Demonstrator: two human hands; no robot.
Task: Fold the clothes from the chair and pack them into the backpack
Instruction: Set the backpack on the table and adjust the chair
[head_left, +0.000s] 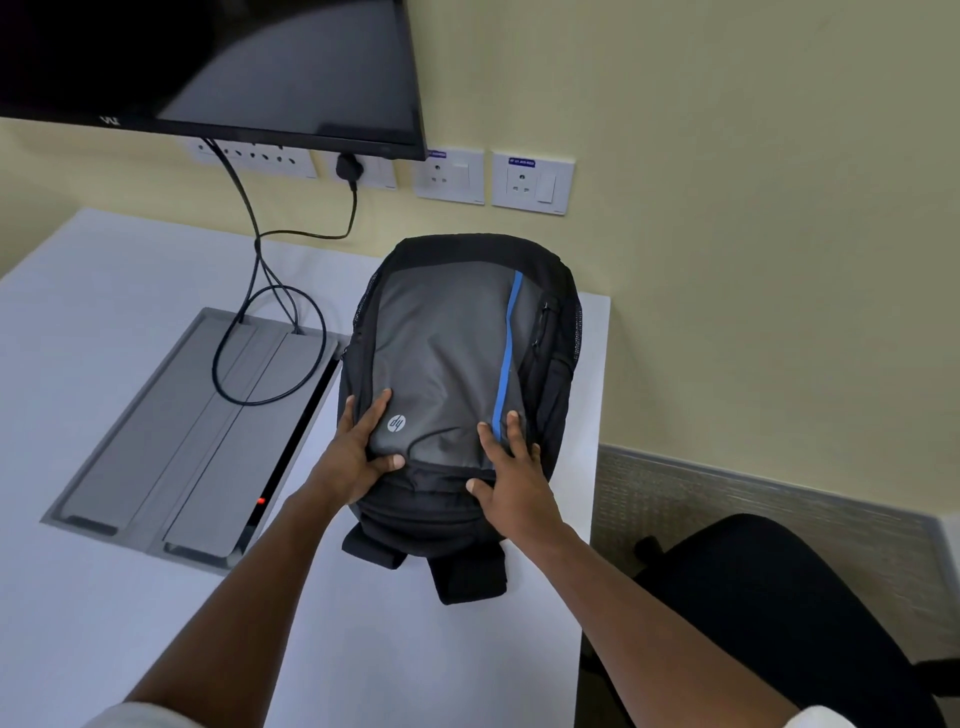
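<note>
A black and grey backpack (457, 353) with a blue stripe lies flat on the white desk (104, 364), front panel up, its straps toward me. My left hand (358, 441) rests on its lower left side, fingers spread, thumb on the grey panel. My right hand (511, 473) presses flat on the lower right side by the blue stripe. The black chair (769, 597) stands at the lower right; no clothes are visible on it. The backpack's zips look closed.
A dark monitor (218, 67) hangs over the desk's back left. Black cables (260, 291) run down into a grey cable tray (197, 431) set in the desk. Wall sockets (530, 182) line the yellow wall behind. The desk's right edge is next to the chair.
</note>
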